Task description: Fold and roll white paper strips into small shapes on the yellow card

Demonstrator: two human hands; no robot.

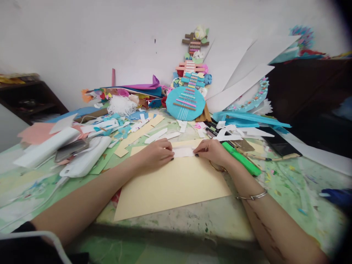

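Note:
A small white paper strip lies across the upper part of a cream paper sheet. My left hand pinches the strip's left end, its fingertips low over the sheet. At the other end, my right hand holds the strip between thumb and fingers. Under my right wrist, the gold loops of what look like scissors handles show in part. Close by on the right rests a bright green tool, its kind unclear.
Behind stands a blue paper guitar-like craft. Paper scraps litter the table beyond the sheet. A white power bank with a cable and a phone lie left; a dark phone lies right. The table's front edge is near.

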